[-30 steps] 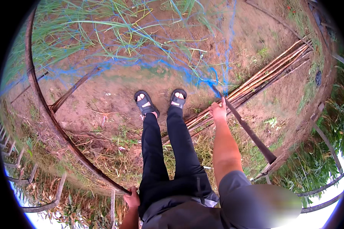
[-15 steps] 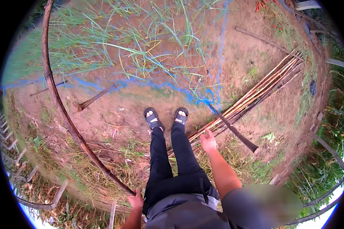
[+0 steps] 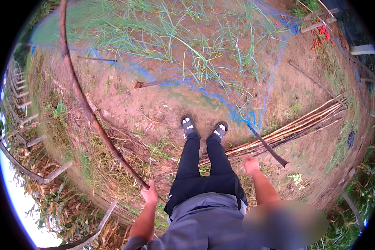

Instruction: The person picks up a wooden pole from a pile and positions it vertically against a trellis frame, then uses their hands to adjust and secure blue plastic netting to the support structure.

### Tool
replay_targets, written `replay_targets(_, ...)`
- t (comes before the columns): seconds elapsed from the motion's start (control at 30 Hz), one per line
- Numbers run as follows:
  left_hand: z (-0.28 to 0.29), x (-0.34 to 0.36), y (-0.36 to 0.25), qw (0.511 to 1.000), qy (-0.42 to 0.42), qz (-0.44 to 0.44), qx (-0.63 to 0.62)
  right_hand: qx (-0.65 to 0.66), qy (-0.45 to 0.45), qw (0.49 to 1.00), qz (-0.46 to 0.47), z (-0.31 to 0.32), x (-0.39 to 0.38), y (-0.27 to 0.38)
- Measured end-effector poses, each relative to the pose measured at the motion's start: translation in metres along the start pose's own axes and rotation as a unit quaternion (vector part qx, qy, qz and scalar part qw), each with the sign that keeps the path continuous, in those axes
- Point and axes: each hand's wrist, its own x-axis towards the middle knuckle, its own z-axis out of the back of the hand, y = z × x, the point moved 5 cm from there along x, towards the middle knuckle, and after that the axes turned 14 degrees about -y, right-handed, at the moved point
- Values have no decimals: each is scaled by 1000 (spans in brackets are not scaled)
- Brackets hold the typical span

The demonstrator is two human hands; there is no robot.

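My left hand (image 3: 150, 193) is closed around a long, dark-brown wooden pole (image 3: 85, 106), which rises past my left side toward the top edge of the view. My right hand (image 3: 252, 166), slightly blurred, hangs open and empty by my right leg, left of a dark wooden stake (image 3: 271, 152). Blue netting (image 3: 250, 121) is tied around that stake and runs along a bed of long green onion-like leaves (image 3: 200, 58). Several long sticks (image 3: 304, 125) lie in a bundle on the soil behind the stake. My sandalled feet (image 3: 204, 127) stand in front of the netting.
A short split post (image 3: 148, 84) and a thin stick (image 3: 93, 58) are at the netting's left part. A loose branch (image 3: 314, 81) lies on the right. Red bits (image 3: 323, 33) show by stakes at upper right. Railings (image 3: 50, 178) and plants (image 3: 41, 204) line the left rim.
My right hand has let go of the dark stake and moved down toward my leg. My view has turned, and the pole in my left hand now sits farther right in the view.
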Motion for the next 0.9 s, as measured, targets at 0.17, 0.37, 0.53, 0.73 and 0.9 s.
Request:
replay_targets(0.17, -19, 39, -35, 1000, 21, 13, 7, 210, 7, 976, -57, 11, 22, 16)
replay_targets(0.37, -14, 98, -36, 997, 56, 46, -3, 325, 27, 941, -86, -17, -14, 96)
replay_targets(0.53, -16, 115, -48, 993, 103, 50, 3, 239, 36, 964, -106, -44, -55, 101)
replay_targets(0.73, 11, 154, -37, 985, 139, 104, -11, 193, 28, 977, -92, -56, -90, 163)
replay_targets(0.9, 18, 187, -16, 985, 155, 59, 44, 233, 25, 968, -91, -59, -94, 201)
